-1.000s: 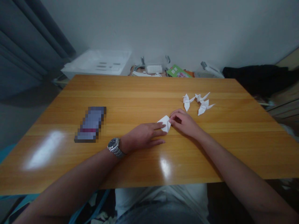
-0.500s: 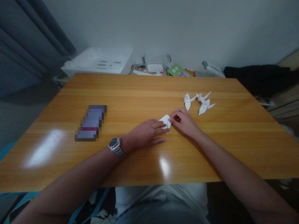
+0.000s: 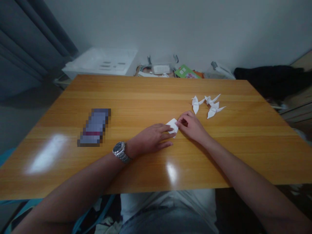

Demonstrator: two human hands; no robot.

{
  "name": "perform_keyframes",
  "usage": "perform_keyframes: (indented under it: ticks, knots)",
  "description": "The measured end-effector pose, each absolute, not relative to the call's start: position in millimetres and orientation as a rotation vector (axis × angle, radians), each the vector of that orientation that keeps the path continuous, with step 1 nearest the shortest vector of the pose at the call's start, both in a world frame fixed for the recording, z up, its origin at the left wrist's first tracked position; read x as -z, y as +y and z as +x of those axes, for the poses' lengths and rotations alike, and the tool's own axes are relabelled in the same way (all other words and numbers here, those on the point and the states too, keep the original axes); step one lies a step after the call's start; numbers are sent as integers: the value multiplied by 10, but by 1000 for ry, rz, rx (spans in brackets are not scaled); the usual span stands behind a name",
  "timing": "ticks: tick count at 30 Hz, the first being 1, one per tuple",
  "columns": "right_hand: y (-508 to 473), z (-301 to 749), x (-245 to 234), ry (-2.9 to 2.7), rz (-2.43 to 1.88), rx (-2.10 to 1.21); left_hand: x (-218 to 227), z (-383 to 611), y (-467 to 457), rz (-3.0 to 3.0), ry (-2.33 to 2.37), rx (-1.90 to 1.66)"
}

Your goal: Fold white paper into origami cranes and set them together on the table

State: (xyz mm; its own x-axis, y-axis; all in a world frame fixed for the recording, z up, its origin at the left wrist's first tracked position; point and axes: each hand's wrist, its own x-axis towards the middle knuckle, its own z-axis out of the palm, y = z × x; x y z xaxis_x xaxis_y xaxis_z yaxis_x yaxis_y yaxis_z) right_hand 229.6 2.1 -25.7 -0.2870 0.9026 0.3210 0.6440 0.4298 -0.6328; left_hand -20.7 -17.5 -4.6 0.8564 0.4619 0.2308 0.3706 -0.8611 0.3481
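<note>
A small folded piece of white paper (image 3: 172, 123) lies on the wooden table between my hands. My left hand (image 3: 153, 137) rests flat from the left, its fingers stretched out and the fingertips pressing on the paper. With thumb and forefinger, my right hand (image 3: 190, 125) pinches the paper's right edge. Just beyond my right hand sit three white origami cranes: one on the left (image 3: 195, 104), one at the back (image 3: 210, 100) and one in front (image 3: 213, 110). A metal watch (image 3: 121, 151) circles my left wrist.
On the left of the table (image 3: 136, 100) lies a pixelated, phone-like flat object (image 3: 94, 127). Behind the table are a white plastic bin (image 3: 99, 63), a green booklet (image 3: 186, 71) and a white box (image 3: 161, 69). Dark cloth (image 3: 268, 76) lies at the far right.
The whole view has shifted very slightly. My left fingers have drawn a little closer together near the paper; my right hand keeps its pinch.
</note>
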Motion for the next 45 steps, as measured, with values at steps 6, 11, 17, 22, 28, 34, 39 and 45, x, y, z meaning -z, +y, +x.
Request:
perform_keyframes:
  ticks: [6,11,17,22,28,34,39,45]
  knots:
    - [24,2290,259,-2039,-1321,-510,20,-215,-173,2748,634,-398]
    - [25,2282,267,-2029,-1325,-512,33,-213,-164,2791,643,-379]
    - [26,2281,287,-2041,-1317,-487,28,-181,-175,2878,646,-337]
    - [37,2270,320,-2032,-1316,-451,20,-158,-197,2890,605,-331]
    - [33,2258,313,-2034,-1322,-443,0,-194,-186,2879,568,-301]
    - [26,2250,315,-2044,-1311,-428,-42,-260,-144,2858,492,-278]
    - [21,2258,301,-2066,-1297,-401,-17,-271,-131,2836,495,-293]
    - [-18,2338,268,-2158,-1292,-322,15,-272,-142,2781,527,-357]
